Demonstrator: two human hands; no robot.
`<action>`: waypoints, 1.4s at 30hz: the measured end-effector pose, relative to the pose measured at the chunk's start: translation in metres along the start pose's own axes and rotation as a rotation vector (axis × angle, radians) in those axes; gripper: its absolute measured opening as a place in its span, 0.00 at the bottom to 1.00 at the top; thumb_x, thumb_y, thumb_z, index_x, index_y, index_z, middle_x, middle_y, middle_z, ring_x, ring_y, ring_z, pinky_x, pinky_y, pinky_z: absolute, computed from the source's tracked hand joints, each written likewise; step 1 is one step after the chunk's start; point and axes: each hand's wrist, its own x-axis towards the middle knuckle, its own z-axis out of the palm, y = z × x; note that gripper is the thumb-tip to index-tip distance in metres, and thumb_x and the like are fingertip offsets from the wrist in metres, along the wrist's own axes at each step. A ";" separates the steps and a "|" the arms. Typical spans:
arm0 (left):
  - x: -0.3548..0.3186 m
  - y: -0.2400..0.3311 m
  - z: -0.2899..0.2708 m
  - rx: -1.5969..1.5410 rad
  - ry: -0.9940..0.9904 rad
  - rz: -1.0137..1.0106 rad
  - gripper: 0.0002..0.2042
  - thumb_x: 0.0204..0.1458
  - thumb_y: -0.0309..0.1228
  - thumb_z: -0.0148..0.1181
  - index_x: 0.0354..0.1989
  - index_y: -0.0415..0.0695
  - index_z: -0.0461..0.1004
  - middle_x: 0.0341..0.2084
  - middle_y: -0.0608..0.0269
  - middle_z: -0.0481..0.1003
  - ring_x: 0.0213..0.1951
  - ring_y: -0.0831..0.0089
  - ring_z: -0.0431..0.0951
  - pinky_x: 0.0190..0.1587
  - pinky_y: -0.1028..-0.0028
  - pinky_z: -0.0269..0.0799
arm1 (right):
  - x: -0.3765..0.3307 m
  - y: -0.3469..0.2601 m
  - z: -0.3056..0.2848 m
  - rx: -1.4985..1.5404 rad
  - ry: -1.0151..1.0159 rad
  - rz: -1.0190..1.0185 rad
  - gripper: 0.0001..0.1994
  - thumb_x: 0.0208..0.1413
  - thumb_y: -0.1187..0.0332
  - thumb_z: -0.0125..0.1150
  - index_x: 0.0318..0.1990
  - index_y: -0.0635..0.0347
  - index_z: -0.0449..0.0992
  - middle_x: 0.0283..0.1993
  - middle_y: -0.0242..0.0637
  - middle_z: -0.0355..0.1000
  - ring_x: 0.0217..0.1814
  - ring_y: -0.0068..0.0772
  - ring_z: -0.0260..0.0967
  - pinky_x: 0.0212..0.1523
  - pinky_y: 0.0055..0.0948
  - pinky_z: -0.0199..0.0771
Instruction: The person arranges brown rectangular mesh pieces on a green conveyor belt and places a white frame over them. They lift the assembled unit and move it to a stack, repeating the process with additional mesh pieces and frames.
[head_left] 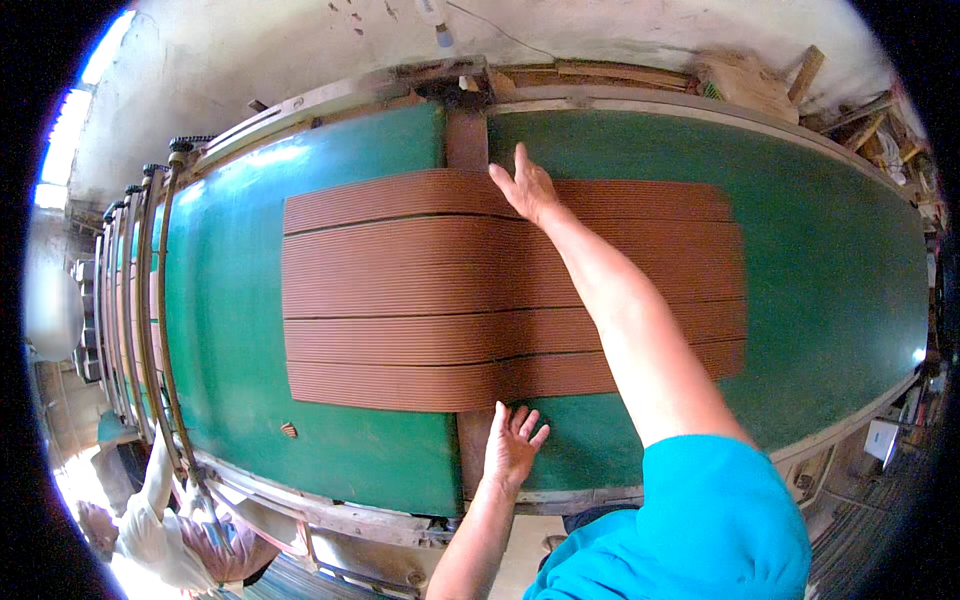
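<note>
Bridging green belts, ribbed brown strips are flanked by the left hand, nearside, and the right hand, farside, each grip released.

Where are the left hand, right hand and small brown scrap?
Left hand [511, 458]: head view, on its middle.
Right hand [530, 190]: head view, on its middle.
Small brown scrap [289, 430]: head view, its middle.
</note>
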 end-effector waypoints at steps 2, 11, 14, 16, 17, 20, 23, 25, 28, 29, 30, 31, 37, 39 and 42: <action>-0.001 0.006 0.009 -0.107 -0.030 -0.011 0.47 0.44 0.59 0.52 0.64 0.52 0.30 0.63 0.52 0.40 0.61 0.53 0.50 0.56 0.48 0.54 | -0.038 0.009 0.017 -0.367 0.124 -0.273 0.33 0.56 0.43 0.33 0.53 0.67 0.59 0.38 0.52 0.69 0.42 0.46 0.65 0.46 0.43 0.59; -0.028 -0.003 0.012 -0.187 -0.368 -0.163 0.29 0.52 0.58 0.31 0.53 0.51 0.61 0.52 0.58 0.63 0.52 0.58 0.64 0.48 0.50 0.63 | -0.333 -0.026 -0.022 -0.096 -0.470 -0.019 0.30 0.50 0.41 0.41 0.22 0.64 0.72 0.23 0.55 0.70 0.29 0.55 0.70 0.33 0.49 0.68; -0.090 -0.005 0.017 -0.171 -0.417 -0.057 0.27 0.54 0.55 0.29 0.53 0.50 0.61 0.52 0.59 0.63 0.53 0.60 0.64 0.50 0.50 0.62 | -0.355 -0.073 -0.069 -0.090 -0.398 -0.143 0.29 0.49 0.43 0.46 0.20 0.65 0.72 0.21 0.56 0.68 0.26 0.55 0.69 0.27 0.46 0.69; -0.138 0.012 0.032 -0.105 -0.552 0.063 0.28 0.55 0.56 0.27 0.55 0.50 0.59 0.53 0.61 0.62 0.53 0.62 0.63 0.51 0.55 0.63 | -0.358 -0.123 -0.105 -0.007 -0.307 -0.254 0.27 0.49 0.45 0.49 0.20 0.65 0.72 0.20 0.56 0.67 0.25 0.55 0.69 0.26 0.45 0.68; -0.171 0.020 0.045 -0.101 -0.549 0.135 0.28 0.55 0.55 0.26 0.55 0.50 0.59 0.53 0.60 0.63 0.52 0.62 0.65 0.50 0.57 0.65 | -0.360 -0.151 -0.123 0.055 -0.277 -0.294 0.26 0.49 0.46 0.50 0.20 0.65 0.71 0.19 0.56 0.67 0.24 0.55 0.69 0.25 0.44 0.68; -0.267 0.047 0.059 -0.035 -0.734 0.378 0.28 0.57 0.53 0.24 0.58 0.46 0.54 0.53 0.55 0.60 0.53 0.59 0.64 0.51 0.54 0.65 | -0.375 -0.235 -0.170 0.205 -0.213 -0.519 0.25 0.50 0.48 0.50 0.20 0.66 0.71 0.17 0.53 0.66 0.21 0.49 0.68 0.23 0.41 0.67; -0.383 0.062 0.041 -0.001 -0.831 0.687 0.25 0.57 0.50 0.31 0.56 0.45 0.56 0.51 0.55 0.63 0.52 0.59 0.65 0.52 0.57 0.64 | -0.424 -0.342 -0.202 0.435 -0.325 -0.761 0.23 0.51 0.50 0.49 0.24 0.64 0.73 0.17 0.47 0.66 0.18 0.34 0.66 0.22 0.36 0.65; -0.450 0.059 0.003 0.080 -0.789 0.889 0.25 0.57 0.48 0.32 0.57 0.45 0.54 0.54 0.53 0.59 0.55 0.58 0.61 0.55 0.55 0.59 | -0.463 -0.396 -0.214 0.366 -0.387 -0.933 0.26 0.49 0.46 0.47 0.26 0.66 0.74 0.17 0.48 0.67 0.19 0.41 0.68 0.25 0.37 0.67; -0.535 0.052 -0.062 0.243 -0.860 1.091 0.24 0.57 0.45 0.33 0.59 0.45 0.53 0.57 0.55 0.55 0.58 0.60 0.55 0.59 0.55 0.48 | -0.526 -0.459 -0.205 0.367 -0.501 -1.159 0.24 0.49 0.48 0.48 0.27 0.66 0.74 0.20 0.49 0.68 0.21 0.41 0.69 0.26 0.37 0.68; -0.569 0.047 -0.085 0.326 -0.877 1.151 0.24 0.57 0.44 0.33 0.59 0.45 0.52 0.58 0.55 0.54 0.59 0.60 0.53 0.60 0.55 0.45 | -0.556 -0.482 -0.201 0.390 -0.555 -1.242 0.23 0.49 0.49 0.49 0.28 0.66 0.74 0.21 0.50 0.69 0.22 0.41 0.69 0.27 0.37 0.68; -0.593 0.041 -0.091 0.458 -0.996 1.153 0.24 0.57 0.43 0.33 0.60 0.45 0.52 0.59 0.55 0.53 0.61 0.61 0.51 0.61 0.55 0.41 | -0.582 -0.488 -0.219 0.364 -0.519 -1.292 0.23 0.49 0.50 0.49 0.29 0.66 0.73 0.21 0.50 0.69 0.22 0.41 0.70 0.27 0.37 0.69; -0.613 0.036 -0.097 0.598 -1.101 1.153 0.24 0.57 0.42 0.33 0.60 0.45 0.51 0.60 0.56 0.51 0.62 0.61 0.49 0.62 0.54 0.38 | -0.606 -0.492 -0.235 0.340 -0.487 -1.320 0.22 0.49 0.50 0.49 0.29 0.66 0.73 0.22 0.50 0.69 0.23 0.41 0.70 0.28 0.37 0.69; -0.624 -0.024 -0.223 0.089 -0.783 1.336 0.22 0.57 0.40 0.35 0.58 0.45 0.56 0.57 0.58 0.57 0.58 0.64 0.58 0.61 0.51 0.47 | -0.703 -0.506 -0.119 0.654 -0.812 -1.336 0.19 0.48 0.55 0.51 0.33 0.66 0.73 0.27 0.52 0.71 0.27 0.42 0.72 0.31 0.37 0.71; -0.572 -0.040 -0.263 -0.105 -0.445 1.341 0.20 0.57 0.42 0.38 0.54 0.45 0.61 0.53 0.60 0.62 0.54 0.65 0.63 0.56 0.53 0.56 | -0.713 -0.459 -0.052 0.781 -0.898 -1.186 0.23 0.49 0.47 0.46 0.33 0.60 0.73 0.28 0.50 0.71 0.30 0.49 0.71 0.35 0.41 0.69; -0.475 -0.057 -0.305 -0.298 -0.123 1.082 0.18 0.57 0.43 0.38 0.51 0.47 0.63 0.50 0.63 0.65 0.51 0.67 0.64 0.50 0.56 0.63 | -0.707 -0.361 0.059 0.397 -1.125 -0.933 0.24 0.53 0.48 0.45 0.44 0.61 0.68 0.39 0.56 0.69 0.44 0.51 0.68 0.47 0.38 0.64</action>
